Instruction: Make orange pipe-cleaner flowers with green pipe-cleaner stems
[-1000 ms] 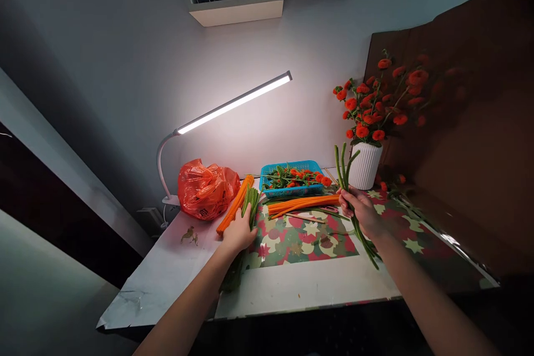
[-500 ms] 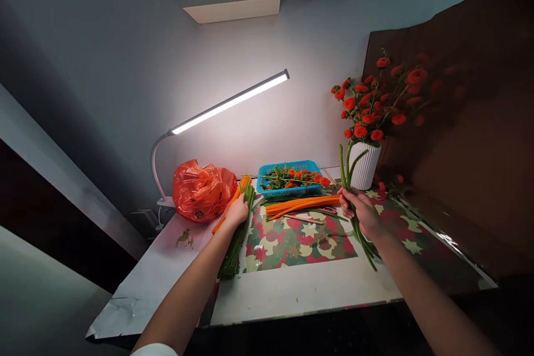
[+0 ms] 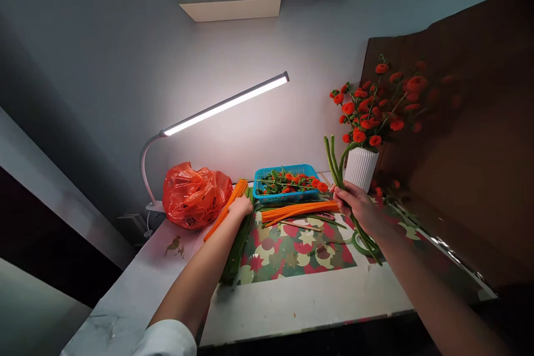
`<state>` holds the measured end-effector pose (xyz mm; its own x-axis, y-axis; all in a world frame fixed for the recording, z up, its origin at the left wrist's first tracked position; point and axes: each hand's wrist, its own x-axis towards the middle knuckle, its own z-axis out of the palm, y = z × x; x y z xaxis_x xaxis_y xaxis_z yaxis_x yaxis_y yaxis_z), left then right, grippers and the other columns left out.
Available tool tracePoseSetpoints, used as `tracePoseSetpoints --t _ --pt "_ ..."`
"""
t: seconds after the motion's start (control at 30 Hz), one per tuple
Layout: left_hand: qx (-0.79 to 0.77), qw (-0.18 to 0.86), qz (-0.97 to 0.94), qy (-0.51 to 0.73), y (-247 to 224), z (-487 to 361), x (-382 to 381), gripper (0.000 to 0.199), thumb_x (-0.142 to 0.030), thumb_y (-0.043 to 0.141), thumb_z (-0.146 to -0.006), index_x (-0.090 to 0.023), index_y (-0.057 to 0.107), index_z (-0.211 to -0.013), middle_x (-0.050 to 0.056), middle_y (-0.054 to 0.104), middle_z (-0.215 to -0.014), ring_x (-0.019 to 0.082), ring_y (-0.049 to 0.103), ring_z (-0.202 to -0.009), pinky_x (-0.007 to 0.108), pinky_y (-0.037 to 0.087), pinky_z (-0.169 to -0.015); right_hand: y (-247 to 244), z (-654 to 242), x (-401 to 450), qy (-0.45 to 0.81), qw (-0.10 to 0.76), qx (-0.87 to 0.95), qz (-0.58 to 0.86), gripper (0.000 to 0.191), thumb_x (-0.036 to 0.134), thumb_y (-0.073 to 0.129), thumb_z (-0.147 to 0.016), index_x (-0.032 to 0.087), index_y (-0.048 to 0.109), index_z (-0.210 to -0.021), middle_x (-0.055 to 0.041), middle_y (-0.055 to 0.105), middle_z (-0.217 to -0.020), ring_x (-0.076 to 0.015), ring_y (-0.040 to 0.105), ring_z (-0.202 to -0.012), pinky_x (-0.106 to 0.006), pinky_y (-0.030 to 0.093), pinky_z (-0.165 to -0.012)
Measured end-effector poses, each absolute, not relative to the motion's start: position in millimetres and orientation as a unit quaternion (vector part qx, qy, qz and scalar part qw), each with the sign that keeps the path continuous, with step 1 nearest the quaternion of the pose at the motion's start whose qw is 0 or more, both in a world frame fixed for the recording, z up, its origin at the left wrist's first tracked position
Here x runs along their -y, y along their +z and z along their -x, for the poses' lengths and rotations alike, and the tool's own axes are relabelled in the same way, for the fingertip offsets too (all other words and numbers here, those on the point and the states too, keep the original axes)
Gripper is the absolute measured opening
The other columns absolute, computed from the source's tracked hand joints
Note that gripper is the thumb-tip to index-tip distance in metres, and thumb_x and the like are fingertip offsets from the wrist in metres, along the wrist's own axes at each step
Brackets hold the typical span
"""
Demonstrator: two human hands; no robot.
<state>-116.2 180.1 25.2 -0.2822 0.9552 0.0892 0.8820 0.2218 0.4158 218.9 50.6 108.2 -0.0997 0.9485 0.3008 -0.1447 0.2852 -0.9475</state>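
Note:
My right hand (image 3: 354, 203) is closed round several green chenille stems (image 3: 334, 161), held upright and slightly fanned at the top, with their lower ends slanting down over the table. My left hand (image 3: 241, 207) is at the upper part of a thick bundle of green chenille stems (image 3: 234, 256). Its fingers are curled into the bundle and partly hidden. Against that bundle, on the left, lies a bundle of orange chenille stems (image 3: 221, 222). More orange stems (image 3: 296, 211) lie across the patterned mat (image 3: 287, 253) between my hands.
A blue basket (image 3: 267, 198) of small red-orange flowers stands at the back. To its left is a red plastic bag (image 3: 196, 194) beside a lit clamp lamp (image 3: 225, 105). A white vase (image 3: 361, 169) with red flowers stands behind my right hand, and a green tape roll (image 3: 362, 245) lies below it.
My right hand has shifted slightly left with its stems, baring the tape roll. My left hand stays at the green bundle, its fingers more curled. The whole view has shifted a little.

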Motion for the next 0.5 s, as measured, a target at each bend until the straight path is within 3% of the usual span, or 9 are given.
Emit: tracePoseSetpoints --t 0.1,0.2,0.4,0.5 --pt "-0.810 0.097 -0.559 0.149 29.8 108.0 -187.9 0.043 -0.033 0.054 -0.078 -0.013 0.059 -0.115 0.026 0.060 -0.117 0.039 0.059 -0.107 0.048 0.046 -0.081 99.5 -217.6 -53.8 0.469 0.533 0.601 0.366 0.031 0.050 0.060 -0.077 0.019 0.055 -0.077 0.0054 0.041 -0.055 -0.0080 0.033 -0.044 -0.020 0.027 -0.041" --pt "-0.818 0.090 -0.551 0.134 37.0 102.4 -193.8 0.044 -0.025 0.052 -0.078 -0.010 0.056 -0.119 0.029 0.055 -0.124 0.040 0.055 -0.112 0.049 0.046 -0.083 95.3 -216.9 -53.2 0.393 0.438 0.702 0.400 0.032 0.050 0.050 -0.085 0.020 0.055 -0.079 0.0045 0.044 -0.056 -0.0105 0.039 -0.050 -0.022 0.029 -0.047" --pt "-0.807 0.079 -0.570 0.135 48.0 98.1 -197.3 0.038 -0.024 0.044 -0.082 -0.011 0.057 -0.115 0.025 0.056 -0.123 0.038 0.055 -0.113 0.047 0.045 -0.086 85.5 -211.7 -66.8 0.087 0.154 0.844 0.507 0.004 0.022 0.051 -0.083 0.021 0.055 -0.083 -0.0014 0.061 -0.076 -0.0166 0.054 -0.066 -0.023 0.024 -0.053" --pt "-0.793 0.073 -0.588 0.140 51.2 101.1 -188.2 0.041 -0.030 0.035 -0.088 -0.010 0.056 -0.116 0.025 0.054 -0.125 0.037 0.054 -0.115 0.046 0.044 -0.088 71.0 -210.4 -84.5 0.017 0.077 0.855 0.512 0.009 0.014 0.051 -0.081 0.020 0.055 -0.087 -0.0059 0.066 -0.087 -0.0206 0.060 -0.078 -0.024 0.027 -0.056"
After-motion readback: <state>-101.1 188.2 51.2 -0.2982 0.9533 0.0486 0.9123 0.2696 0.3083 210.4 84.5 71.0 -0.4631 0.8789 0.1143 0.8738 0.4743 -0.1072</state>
